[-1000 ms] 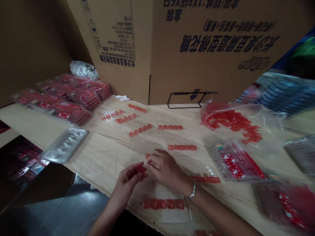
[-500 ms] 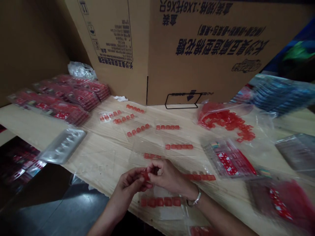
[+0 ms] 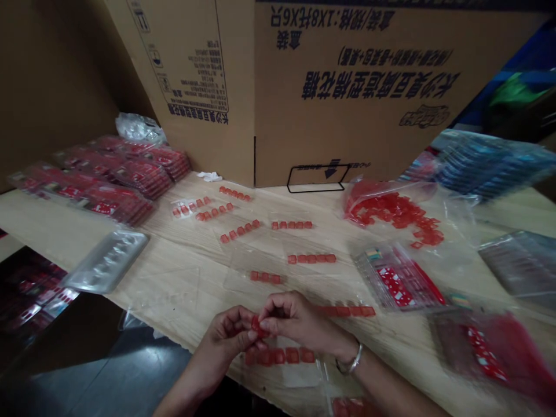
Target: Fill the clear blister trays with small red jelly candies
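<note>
My left hand is closed around a small translucent red plastic square at the table's front edge. My right hand meets it there, thumb and forefinger pinching the same piece; whether it is one square or several pressed together I cannot tell. Just beyond my fingers lies a clear plastic tray bearing a short row of red squares. Below the hands, another row of red squares is partly covered by my left fingers. A further row runs out from behind my right wrist.
Several clear trays with red rows spread over the wooden table. An open bag of red squares lies at the back right, near filled packs. Stacked packs and clear trays stand left. A large carton rises behind.
My right hand has come back from the row on the tray to my left hand, and both now grip the red piece. The view has shifted slightly.
</note>
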A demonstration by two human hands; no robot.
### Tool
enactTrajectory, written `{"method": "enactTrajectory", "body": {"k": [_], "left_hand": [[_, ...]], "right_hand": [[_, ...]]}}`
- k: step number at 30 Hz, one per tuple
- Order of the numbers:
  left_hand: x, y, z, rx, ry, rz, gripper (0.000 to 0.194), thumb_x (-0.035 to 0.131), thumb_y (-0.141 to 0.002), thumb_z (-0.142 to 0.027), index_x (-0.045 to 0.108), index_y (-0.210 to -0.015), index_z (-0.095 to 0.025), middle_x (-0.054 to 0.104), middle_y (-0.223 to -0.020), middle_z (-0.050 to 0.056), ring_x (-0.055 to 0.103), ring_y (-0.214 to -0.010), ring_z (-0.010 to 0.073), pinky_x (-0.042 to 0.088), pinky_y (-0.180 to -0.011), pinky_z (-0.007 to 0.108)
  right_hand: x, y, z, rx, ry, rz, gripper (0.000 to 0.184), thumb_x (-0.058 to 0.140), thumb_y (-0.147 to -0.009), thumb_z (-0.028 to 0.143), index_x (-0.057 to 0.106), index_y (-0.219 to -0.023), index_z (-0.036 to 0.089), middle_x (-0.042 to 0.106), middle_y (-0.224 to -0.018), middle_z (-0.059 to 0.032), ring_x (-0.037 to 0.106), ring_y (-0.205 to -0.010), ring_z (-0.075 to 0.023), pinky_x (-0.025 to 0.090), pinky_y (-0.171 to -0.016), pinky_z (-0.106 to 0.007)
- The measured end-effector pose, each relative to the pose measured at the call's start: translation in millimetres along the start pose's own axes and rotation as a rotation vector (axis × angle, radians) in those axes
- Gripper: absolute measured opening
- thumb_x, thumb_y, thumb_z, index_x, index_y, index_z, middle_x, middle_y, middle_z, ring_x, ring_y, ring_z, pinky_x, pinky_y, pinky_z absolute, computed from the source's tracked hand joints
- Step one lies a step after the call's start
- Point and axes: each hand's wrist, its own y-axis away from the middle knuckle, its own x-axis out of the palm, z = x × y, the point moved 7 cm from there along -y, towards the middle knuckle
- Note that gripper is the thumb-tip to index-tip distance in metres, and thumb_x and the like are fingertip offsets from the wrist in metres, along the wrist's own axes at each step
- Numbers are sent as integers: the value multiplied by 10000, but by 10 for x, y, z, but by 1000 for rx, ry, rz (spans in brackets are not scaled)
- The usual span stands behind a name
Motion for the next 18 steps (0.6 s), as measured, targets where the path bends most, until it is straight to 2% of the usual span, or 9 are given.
{"method": "enactTrajectory", "body": {"k": [3, 7, 13, 18], "left_hand": [[-25, -2, 31, 32, -46, -17, 233, 790, -666, -336, 675, -738, -147, 686, -652, 29, 612, -577, 119, 465, -565, 211], [-7, 1, -80, 115, -98, -50, 210, 792, -662, -326, 684, -714, -154, 674, -632, 12, 611, -604, 119, 475, -593, 209], [32, 18, -188, 133, -97, -36, 220, 800, -648, -305, 640, -679, -158, 652, -621, -2, 603, -591, 114, 473, -584, 210], [50, 37, -155, 113, -111, 32, 209, 760, -699, -320, 664, -801, -165, 671, -678, 15, 612, -592, 124, 479, -577, 223]], "right_hand": [[-4, 39, 59, 12, 256, -85, 51, 603, -775, 137, 644, -750, 155, 632, -676, 18, 554, -620, -99, 407, -591, -213], [29, 102, 254, -38, 559, -198, 79, 605, -777, 90, 611, -745, 163, 642, -725, -4, 569, -673, -127, 399, -623, -239], [55, 187, 314, -91, 612, -260, 91, 565, -812, 103, 557, -788, 190, 611, -753, 2, 567, -685, -132, 405, -633, -250], [39, 207, 279, -108, 502, -309, 85, 557, -796, 118, 571, -822, 198, 617, -722, 11, 572, -668, -128, 421, -629, -244]]}}
